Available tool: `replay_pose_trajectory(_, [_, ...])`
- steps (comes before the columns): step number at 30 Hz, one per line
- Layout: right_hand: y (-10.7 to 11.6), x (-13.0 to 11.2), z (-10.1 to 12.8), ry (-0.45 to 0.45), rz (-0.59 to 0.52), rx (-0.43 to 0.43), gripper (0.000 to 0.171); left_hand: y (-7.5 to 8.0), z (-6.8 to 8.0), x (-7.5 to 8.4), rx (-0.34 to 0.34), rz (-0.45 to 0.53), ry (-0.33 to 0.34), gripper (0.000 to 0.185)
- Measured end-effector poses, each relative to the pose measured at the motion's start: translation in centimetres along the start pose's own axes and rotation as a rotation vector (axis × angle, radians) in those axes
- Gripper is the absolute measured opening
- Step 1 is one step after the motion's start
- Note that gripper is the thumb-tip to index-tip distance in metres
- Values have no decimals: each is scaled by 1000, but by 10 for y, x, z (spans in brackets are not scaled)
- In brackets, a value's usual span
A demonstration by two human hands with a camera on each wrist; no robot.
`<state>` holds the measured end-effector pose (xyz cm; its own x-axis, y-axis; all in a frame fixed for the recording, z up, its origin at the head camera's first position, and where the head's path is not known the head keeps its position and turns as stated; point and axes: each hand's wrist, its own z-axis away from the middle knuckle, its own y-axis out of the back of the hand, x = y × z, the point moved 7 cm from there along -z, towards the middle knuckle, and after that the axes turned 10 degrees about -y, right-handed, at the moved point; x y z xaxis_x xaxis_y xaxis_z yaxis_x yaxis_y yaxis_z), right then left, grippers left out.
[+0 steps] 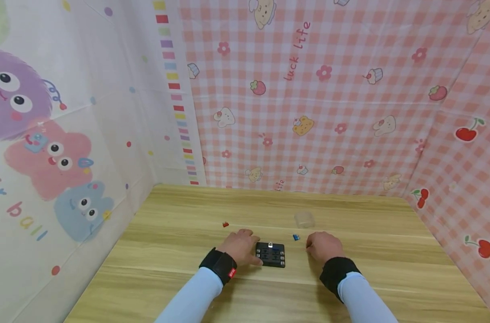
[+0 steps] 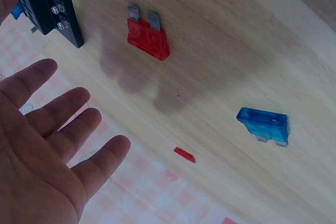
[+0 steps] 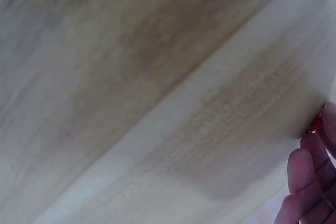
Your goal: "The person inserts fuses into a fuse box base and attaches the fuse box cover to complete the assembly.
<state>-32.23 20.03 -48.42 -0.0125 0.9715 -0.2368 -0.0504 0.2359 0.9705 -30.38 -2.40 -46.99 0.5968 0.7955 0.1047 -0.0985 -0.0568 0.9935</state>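
A black fuse box point(image 1: 271, 255) lies on the wooden table point(image 1: 168, 224) between my hands, with a pale fuse point(image 1: 270, 245) standing in its far edge. My left hand point(image 1: 251, 246) lies flat beside the box's left side, fingers straight, its thumb against the box. In the left wrist view the open palm point(image 2: 52, 145) hovers over the table near the fuse box point(image 2: 50, 3), a red blade fuse point(image 2: 148, 37) and a blue blade fuse point(image 2: 264, 125). My right hand point(image 1: 315, 246) is curled, knuckles up, to the right of the box. Its fingertips point(image 3: 307, 171) pinch a small red piece point(image 3: 315, 125).
A blue fuse point(image 1: 296, 237) lies between the box and my right hand. A red fuse point(image 1: 225, 224) sits beyond my left hand, and a clear plastic case point(image 1: 304, 219) stands farther back. Patterned cloth walls point(image 1: 309, 112) close in the table on three sides.
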Motion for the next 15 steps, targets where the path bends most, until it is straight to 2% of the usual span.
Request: replay_pose_trajectory(15, [2,-1,2,28,13,24,5,-7,-4,-2,7,-7,-3,69])
